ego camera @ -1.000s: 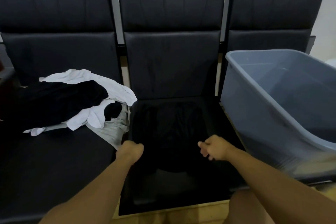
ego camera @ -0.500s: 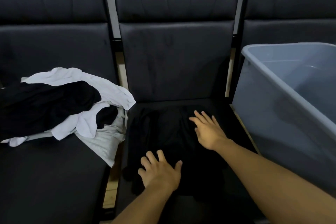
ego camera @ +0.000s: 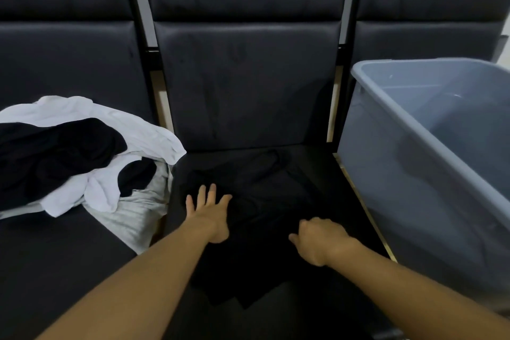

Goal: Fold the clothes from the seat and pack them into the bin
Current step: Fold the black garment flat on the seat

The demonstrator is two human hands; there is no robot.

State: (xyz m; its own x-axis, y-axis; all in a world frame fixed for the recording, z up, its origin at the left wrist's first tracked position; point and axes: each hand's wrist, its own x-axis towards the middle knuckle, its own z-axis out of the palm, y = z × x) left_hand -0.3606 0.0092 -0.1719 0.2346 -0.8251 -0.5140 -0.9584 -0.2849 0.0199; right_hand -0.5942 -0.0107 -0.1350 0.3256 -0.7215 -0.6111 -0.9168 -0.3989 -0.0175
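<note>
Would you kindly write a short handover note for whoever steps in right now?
Left hand: flat, fingers spread, on the black garment on the middle seat.
Right hand: fingers curled at the garment's near right part; grip unclear.
Unfolded pile lies on the left seat.
Grey bin stands to the right; nothing visible inside.
Done: nothing packed.
Left: fold this garment, then the pile, and pack everything.
</note>
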